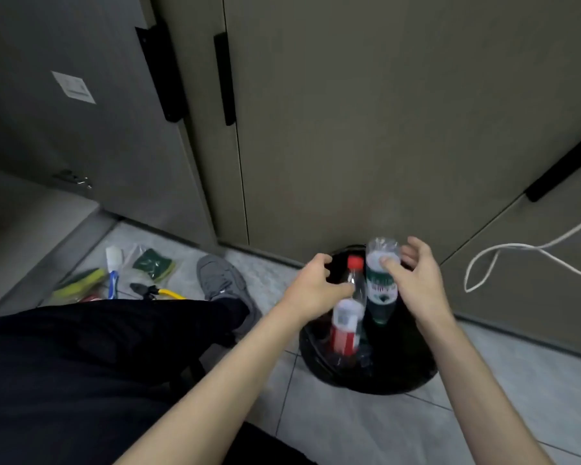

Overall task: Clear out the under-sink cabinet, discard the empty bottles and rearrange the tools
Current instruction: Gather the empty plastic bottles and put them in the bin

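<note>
Bottles are found over the black-lined bin (383, 380): a red-capped bottle (348, 317) and a green-labelled bottle (381, 280), neck down. Contact with the spread-fingered left hand (316, 283) and right hand (416, 280) cannot be confirmed; both appear released. A rim strike is judged possible, spilling either toward the pliers (155, 292) and sponges (153, 263).

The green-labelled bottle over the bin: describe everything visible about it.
The green-labelled bottle is clear crinkled plastic and looks empty. It is upside down, base up, neck pointing into the black-lined bin. The right hand is at its upper part, thumb on it. The red-capped bottle is close beside it.
</note>
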Demonstrator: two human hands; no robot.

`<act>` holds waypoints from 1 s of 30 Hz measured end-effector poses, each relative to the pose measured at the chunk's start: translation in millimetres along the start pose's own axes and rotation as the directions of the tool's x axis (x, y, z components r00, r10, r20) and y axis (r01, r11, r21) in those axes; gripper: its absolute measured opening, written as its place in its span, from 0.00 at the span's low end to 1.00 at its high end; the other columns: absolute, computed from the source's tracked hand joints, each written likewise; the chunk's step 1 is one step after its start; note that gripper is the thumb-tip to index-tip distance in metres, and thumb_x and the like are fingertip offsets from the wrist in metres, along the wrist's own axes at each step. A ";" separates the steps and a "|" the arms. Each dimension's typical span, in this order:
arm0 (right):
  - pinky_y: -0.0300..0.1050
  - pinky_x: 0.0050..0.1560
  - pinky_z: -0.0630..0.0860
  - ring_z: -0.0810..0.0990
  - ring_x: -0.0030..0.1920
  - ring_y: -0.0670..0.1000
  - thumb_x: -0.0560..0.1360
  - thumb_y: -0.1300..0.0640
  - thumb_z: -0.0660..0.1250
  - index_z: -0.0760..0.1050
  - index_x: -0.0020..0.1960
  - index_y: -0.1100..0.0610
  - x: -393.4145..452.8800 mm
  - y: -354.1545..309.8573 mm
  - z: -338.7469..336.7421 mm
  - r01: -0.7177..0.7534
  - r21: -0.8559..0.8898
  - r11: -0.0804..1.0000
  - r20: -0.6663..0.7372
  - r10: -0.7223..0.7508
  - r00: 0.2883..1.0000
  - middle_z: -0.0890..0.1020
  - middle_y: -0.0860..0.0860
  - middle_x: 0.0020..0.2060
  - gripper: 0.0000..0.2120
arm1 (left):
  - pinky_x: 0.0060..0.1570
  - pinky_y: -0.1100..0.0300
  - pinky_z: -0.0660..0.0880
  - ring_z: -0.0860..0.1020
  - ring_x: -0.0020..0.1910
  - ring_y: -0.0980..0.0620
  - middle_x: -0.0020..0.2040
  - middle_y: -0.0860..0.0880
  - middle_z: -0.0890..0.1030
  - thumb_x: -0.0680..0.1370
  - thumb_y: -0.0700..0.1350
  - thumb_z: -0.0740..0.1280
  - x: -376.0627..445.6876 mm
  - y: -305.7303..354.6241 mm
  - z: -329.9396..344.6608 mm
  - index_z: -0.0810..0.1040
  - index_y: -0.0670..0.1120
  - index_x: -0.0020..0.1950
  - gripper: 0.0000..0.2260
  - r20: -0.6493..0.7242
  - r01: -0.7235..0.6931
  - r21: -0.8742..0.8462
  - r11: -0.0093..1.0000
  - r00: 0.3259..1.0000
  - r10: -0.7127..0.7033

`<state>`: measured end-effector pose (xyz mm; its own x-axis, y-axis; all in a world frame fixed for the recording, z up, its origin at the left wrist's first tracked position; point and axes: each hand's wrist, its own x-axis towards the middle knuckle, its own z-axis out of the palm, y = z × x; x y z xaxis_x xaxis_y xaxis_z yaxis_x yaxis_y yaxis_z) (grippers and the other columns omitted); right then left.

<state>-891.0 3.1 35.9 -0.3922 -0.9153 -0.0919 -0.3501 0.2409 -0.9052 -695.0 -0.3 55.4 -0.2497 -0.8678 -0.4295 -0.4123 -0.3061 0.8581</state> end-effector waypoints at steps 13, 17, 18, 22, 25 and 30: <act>0.41 0.42 0.74 0.85 0.42 0.52 0.74 0.61 0.69 0.81 0.44 0.49 -16.8 -197.6 170.6 0.452 0.089 0.888 0.546 -0.423 0.723 0.87 0.55 0.41 0.08 | 0.53 0.48 0.80 0.82 0.47 0.42 0.42 0.49 0.84 0.70 0.59 0.62 -112.8 24.2 -243.5 0.80 0.52 0.42 0.13 -0.566 0.162 0.440 0.883 0.814 0.132; 0.49 0.55 0.80 0.85 0.45 0.50 0.74 0.59 0.67 0.82 0.46 0.50 -59.1 -283.3 257.7 0.630 0.146 0.763 0.683 -0.538 0.494 0.87 0.49 0.41 0.07 | 0.51 0.48 0.79 0.80 0.45 0.43 0.41 0.49 0.83 0.73 0.57 0.61 -172.9 -2.1 -323.6 0.79 0.52 0.42 0.12 -0.749 0.375 0.441 0.815 0.654 0.104; 0.49 0.55 0.80 0.85 0.45 0.49 0.73 0.58 0.66 0.82 0.46 0.49 -74.3 -302.7 277.5 0.670 0.164 0.724 0.718 -0.553 0.422 0.86 0.47 0.40 0.07 | 0.50 0.48 0.79 0.80 0.45 0.43 0.41 0.48 0.83 0.74 0.57 0.61 -185.1 -13.6 -339.3 0.79 0.51 0.42 0.12 -0.775 0.416 0.427 0.803 0.625 0.088; 0.44 0.40 0.77 0.81 0.39 0.46 0.74 0.53 0.64 0.81 0.48 0.47 -139.0 -358.0 351.1 0.801 0.205 0.562 0.845 -0.515 0.145 0.82 0.43 0.38 0.07 | 0.48 0.51 0.80 0.82 0.40 0.46 0.38 0.49 0.84 0.77 0.55 0.63 -221.9 -78.3 -387.6 0.81 0.48 0.43 0.13 -0.824 0.543 0.297 0.785 0.562 -0.076; 0.46 0.45 0.78 0.82 0.44 0.49 0.77 0.49 0.64 0.80 0.52 0.49 -180.4 -362.6 405.7 0.890 0.176 0.421 0.926 -0.378 -0.004 0.82 0.46 0.44 0.07 | 0.46 0.52 0.82 0.83 0.39 0.46 0.39 0.47 0.85 0.78 0.53 0.63 -240.3 -141.5 -398.0 0.81 0.46 0.45 0.12 -0.805 0.604 0.136 0.785 0.530 -0.268; 0.52 0.54 0.80 0.82 0.49 0.58 0.76 0.48 0.67 0.82 0.55 0.55 -220.2 -288.7 469.7 0.994 0.058 0.096 0.998 -0.012 -0.057 0.84 0.55 0.49 0.14 | 0.39 0.52 0.81 0.84 0.38 0.43 0.43 0.41 0.86 0.77 0.47 0.64 -249.9 -244.9 -366.6 0.81 0.41 0.47 0.11 -0.701 0.631 -0.050 0.774 0.530 -0.477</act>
<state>-304.1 -16.4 122.5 0.8760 -0.2728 -0.3977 -0.3738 -0.9051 -0.2026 -210.4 148.1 55.8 0.6788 -0.5881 -0.4398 -0.4326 -0.8042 0.4076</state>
